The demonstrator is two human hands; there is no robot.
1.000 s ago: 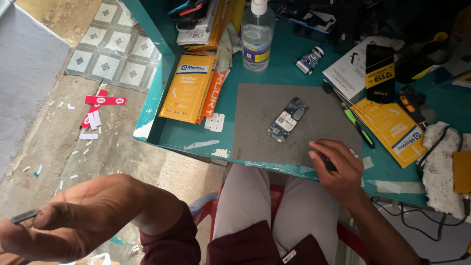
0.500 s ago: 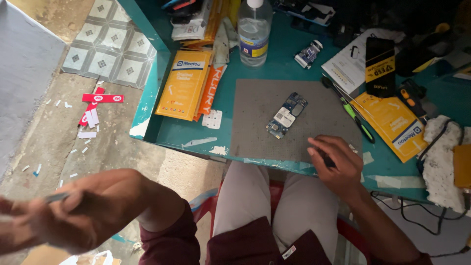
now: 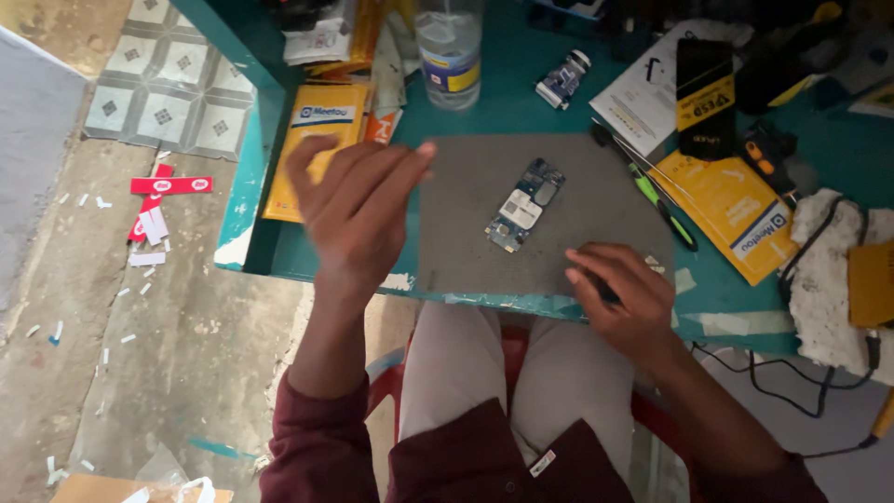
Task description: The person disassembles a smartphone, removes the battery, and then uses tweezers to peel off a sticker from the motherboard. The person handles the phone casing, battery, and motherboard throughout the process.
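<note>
1. Our left hand [image 3: 358, 200] has swung up from beside the chair to the desk [image 3: 251, 177], fingers spread, empty.
2. Our right hand [image 3: 619, 293] grips a dark tool on the grey mat [image 3: 466, 233].
3. The circuit board [image 3: 523, 203] lies mid-mat, untouched; we judge that steadying it comes next.

- There is one camera, worn on the person's head.
- It looks almost straight down past the near edge of the green surface [image 3: 521, 88] to the lap and floor [image 3: 140, 354].
- It sits close, so the surface's far and right edges are cut off.
</note>
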